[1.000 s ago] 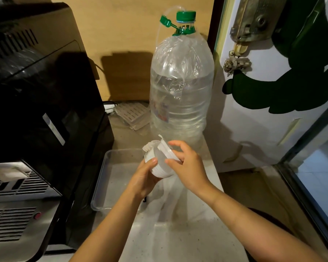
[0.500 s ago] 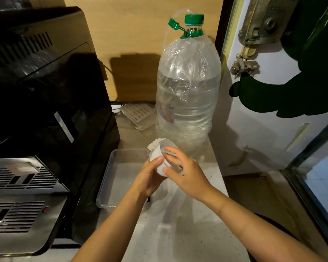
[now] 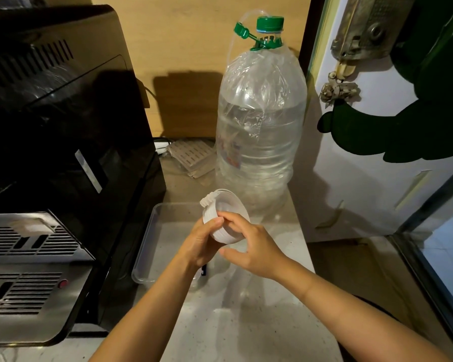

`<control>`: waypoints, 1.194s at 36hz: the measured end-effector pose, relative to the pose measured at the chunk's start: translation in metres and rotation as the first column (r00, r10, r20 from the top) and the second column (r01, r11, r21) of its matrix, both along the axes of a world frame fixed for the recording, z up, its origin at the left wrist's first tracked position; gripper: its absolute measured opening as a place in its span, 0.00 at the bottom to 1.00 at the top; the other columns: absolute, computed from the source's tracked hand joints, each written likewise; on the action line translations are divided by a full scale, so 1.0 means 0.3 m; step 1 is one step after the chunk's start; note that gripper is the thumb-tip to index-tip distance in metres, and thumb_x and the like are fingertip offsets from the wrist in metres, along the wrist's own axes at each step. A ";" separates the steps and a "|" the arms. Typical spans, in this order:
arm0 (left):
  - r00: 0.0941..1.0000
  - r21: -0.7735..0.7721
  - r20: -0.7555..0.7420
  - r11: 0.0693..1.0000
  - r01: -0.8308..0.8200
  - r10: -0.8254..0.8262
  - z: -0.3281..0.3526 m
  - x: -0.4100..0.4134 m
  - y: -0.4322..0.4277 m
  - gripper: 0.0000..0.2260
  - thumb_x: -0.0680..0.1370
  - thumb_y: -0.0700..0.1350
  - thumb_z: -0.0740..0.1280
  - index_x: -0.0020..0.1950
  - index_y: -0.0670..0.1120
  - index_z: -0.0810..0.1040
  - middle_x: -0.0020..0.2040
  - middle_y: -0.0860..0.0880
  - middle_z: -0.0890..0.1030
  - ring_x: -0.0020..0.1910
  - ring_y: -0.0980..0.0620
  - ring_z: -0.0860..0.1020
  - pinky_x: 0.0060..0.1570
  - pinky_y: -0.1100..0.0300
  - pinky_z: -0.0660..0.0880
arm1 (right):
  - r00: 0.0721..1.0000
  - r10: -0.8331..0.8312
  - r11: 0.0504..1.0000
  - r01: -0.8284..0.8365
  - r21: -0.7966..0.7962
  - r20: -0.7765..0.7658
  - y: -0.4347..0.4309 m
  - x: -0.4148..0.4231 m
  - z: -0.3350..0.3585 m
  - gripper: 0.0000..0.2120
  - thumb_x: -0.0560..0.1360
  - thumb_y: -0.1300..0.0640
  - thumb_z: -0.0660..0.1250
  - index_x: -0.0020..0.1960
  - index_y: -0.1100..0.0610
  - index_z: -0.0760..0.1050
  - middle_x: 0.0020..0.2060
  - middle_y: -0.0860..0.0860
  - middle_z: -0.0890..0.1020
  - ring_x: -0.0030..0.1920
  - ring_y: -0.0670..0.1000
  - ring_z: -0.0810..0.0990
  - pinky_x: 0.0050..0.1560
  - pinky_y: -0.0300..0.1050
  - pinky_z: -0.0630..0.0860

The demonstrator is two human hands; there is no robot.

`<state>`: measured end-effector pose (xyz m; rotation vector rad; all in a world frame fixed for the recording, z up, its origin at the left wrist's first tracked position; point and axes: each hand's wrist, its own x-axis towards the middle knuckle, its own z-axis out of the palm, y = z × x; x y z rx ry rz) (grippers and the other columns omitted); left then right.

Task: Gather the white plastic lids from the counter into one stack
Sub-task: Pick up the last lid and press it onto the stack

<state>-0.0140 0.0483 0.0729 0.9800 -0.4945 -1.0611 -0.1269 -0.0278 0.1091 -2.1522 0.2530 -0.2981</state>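
A stack of white plastic lids point(image 3: 225, 218) is held in the air above the counter, tilted with its open side facing up and away. My left hand point(image 3: 202, 242) grips the stack from the left and below, thumb on its ribbed side. My right hand point(image 3: 254, 246) holds it from the right, with fingertips pressed on the near rim. The lids' small tabs stick out at the stack's upper left. No loose lids show on the counter.
A clear plastic tray point(image 3: 152, 241) lies on the speckled counter point(image 3: 246, 322) under my hands. A big water bottle point(image 3: 259, 131) with a green cap stands behind. A black coffee machine point(image 3: 63, 152) fills the left. A door point(image 3: 377, 178) is at the right.
One lid stood tilted on top a second ago; it now sits flush in the stack. My right hand's fingers have come down onto the rim. The view has shifted slightly.
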 end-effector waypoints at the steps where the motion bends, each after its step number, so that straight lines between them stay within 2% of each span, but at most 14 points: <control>1: 1.000 0.011 0.007 1.000 -0.005 0.005 -0.003 0.006 0.002 0.34 0.48 0.56 0.81 0.47 0.41 0.76 0.35 0.48 0.85 0.37 0.52 0.83 0.37 0.61 0.80 | 1.000 0.004 1.000 -0.004 0.011 -0.003 -0.002 0.003 0.001 0.30 0.67 0.54 0.66 0.69 0.53 0.65 0.62 0.52 0.77 0.61 0.48 0.75 0.58 0.37 0.73; 7: 0.993 0.093 0.050 0.990 -0.108 0.103 -0.008 0.025 0.001 0.28 0.55 0.54 0.78 0.49 0.41 0.77 0.39 0.47 0.84 0.42 0.49 0.82 0.42 0.59 0.80 | 1.000 -0.004 0.998 0.004 0.064 -0.004 -0.017 0.036 -0.004 0.31 0.69 0.60 0.71 0.69 0.51 0.64 0.64 0.53 0.76 0.63 0.51 0.74 0.62 0.44 0.73; 11: 0.965 0.129 0.039 0.956 -0.263 0.261 0.006 0.029 -0.003 0.34 0.63 0.49 0.73 0.65 0.36 0.69 0.48 0.43 0.79 0.50 0.45 0.79 0.49 0.54 0.78 | 0.999 -0.042 0.995 0.040 0.094 0.020 -0.008 0.076 -0.013 0.33 0.69 0.62 0.72 0.69 0.52 0.62 0.63 0.54 0.75 0.61 0.53 0.76 0.57 0.40 0.74; 14: 0.953 0.112 0.060 0.946 -0.303 0.298 0.013 0.042 0.001 0.28 0.66 0.46 0.73 0.64 0.39 0.70 0.45 0.45 0.80 0.42 0.52 0.82 0.41 0.60 0.80 | 0.998 -0.066 0.994 0.064 0.089 0.012 -0.002 0.121 -0.021 0.34 0.69 0.61 0.72 0.70 0.51 0.61 0.63 0.54 0.76 0.59 0.54 0.77 0.56 0.45 0.76; 18: 0.949 0.150 0.129 0.941 -0.304 0.286 0.030 0.066 0.031 0.29 0.65 0.52 0.68 0.64 0.43 0.70 0.47 0.45 0.80 0.39 0.55 0.82 0.34 0.63 0.78 | 0.996 -0.072 0.990 0.064 0.125 0.055 0.001 0.178 -0.024 0.30 0.69 0.65 0.70 0.68 0.52 0.64 0.58 0.58 0.79 0.54 0.56 0.80 0.50 0.46 0.79; 22: 0.932 0.206 0.191 0.915 -0.346 0.309 0.038 0.108 0.084 0.30 0.69 0.57 0.67 0.69 0.47 0.66 0.60 0.41 0.77 0.54 0.46 0.78 0.48 0.54 0.76 | 0.995 -0.059 0.965 0.036 0.261 0.082 0.002 0.219 -0.004 0.26 0.70 0.64 0.71 0.65 0.56 0.67 0.58 0.53 0.79 0.55 0.48 0.78 0.52 0.39 0.76; 24: 0.917 0.214 0.229 0.902 -0.375 0.327 0.041 0.124 0.113 0.28 0.71 0.57 0.63 0.69 0.48 0.66 0.64 0.40 0.75 0.58 0.45 0.76 0.56 0.51 0.72 | 0.996 -0.060 0.946 0.033 0.322 0.072 -0.002 0.242 0.002 0.24 0.70 0.65 0.70 0.64 0.57 0.68 0.58 0.55 0.79 0.57 0.50 0.78 0.53 0.38 0.75; 27: 0.902 0.222 0.246 0.885 -0.410 0.356 0.037 0.137 0.158 0.27 0.72 0.56 0.61 0.70 0.50 0.65 0.66 0.43 0.73 0.61 0.47 0.74 0.57 0.53 0.71 | 0.996 -0.083 0.900 0.056 0.432 0.044 -0.009 0.279 0.005 0.22 0.70 0.69 0.69 0.61 0.57 0.70 0.53 0.54 0.79 0.52 0.50 0.77 0.47 0.32 0.75; 31: 0.887 0.261 0.247 0.855 -0.449 0.390 0.020 0.149 0.197 0.26 0.73 0.54 0.64 0.69 0.51 0.67 0.66 0.46 0.73 0.63 0.46 0.73 0.63 0.48 0.70 | 0.996 -0.087 0.744 0.071 0.664 -0.009 -0.010 0.321 -0.007 0.17 0.72 0.70 0.65 0.57 0.57 0.70 0.45 0.50 0.79 0.44 0.48 0.77 0.46 0.41 0.74; 33: 0.879 0.289 0.238 0.834 -0.470 0.413 0.004 0.160 0.212 0.20 0.76 0.50 0.62 0.68 0.51 0.68 0.66 0.45 0.74 0.62 0.44 0.73 0.59 0.49 0.72 | 0.997 -0.059 0.653 0.074 0.754 -0.047 -0.009 0.344 -0.020 0.12 0.74 0.70 0.62 0.55 0.59 0.72 0.42 0.50 0.78 0.41 0.48 0.76 0.42 0.41 0.72; 36: 0.855 0.358 0.266 0.779 -0.516 0.445 -0.021 0.179 0.230 0.18 0.77 0.47 0.63 0.67 0.48 0.68 0.64 0.41 0.74 0.58 0.44 0.75 0.49 0.53 0.77 | 0.994 -0.021 0.589 0.096 0.802 -0.104 -0.007 0.384 -0.053 0.11 0.75 0.70 0.60 0.45 0.54 0.72 0.41 0.52 0.76 0.39 0.49 0.74 0.39 0.40 0.71; 39: 0.836 0.437 0.285 0.712 -0.549 0.470 -0.038 0.195 0.232 0.19 0.77 0.45 0.63 0.67 0.43 0.68 0.62 0.40 0.74 0.54 0.44 0.76 0.39 0.57 0.78 | 0.977 -0.006 0.625 0.169 0.762 -0.212 -0.004 0.428 -0.089 0.11 0.76 0.69 0.59 0.42 0.55 0.72 0.39 0.52 0.75 0.38 0.49 0.73 0.37 0.40 0.70; 41: 0.833 0.468 0.290 0.689 -0.553 0.472 -0.051 0.201 0.229 0.18 0.78 0.42 0.63 0.66 0.42 0.68 0.57 0.42 0.76 0.52 0.45 0.76 0.39 0.57 0.78 | 0.961 0.021 0.686 0.187 0.703 -0.277 -0.002 0.454 -0.109 0.08 0.76 0.68 0.59 0.46 0.58 0.73 0.38 0.51 0.75 0.37 0.48 0.74 0.36 0.38 0.71; 43: 0.838 0.492 0.309 0.678 -0.546 0.450 -0.064 0.206 0.224 0.17 0.78 0.41 0.62 0.66 0.40 0.68 0.50 0.45 0.77 0.48 0.47 0.77 0.40 0.55 0.77 | 0.948 0.073 0.726 0.163 0.669 -0.310 -0.001 0.470 -0.124 0.09 0.76 0.68 0.59 0.43 0.58 0.75 0.36 0.50 0.76 0.36 0.46 0.74 0.33 0.36 0.72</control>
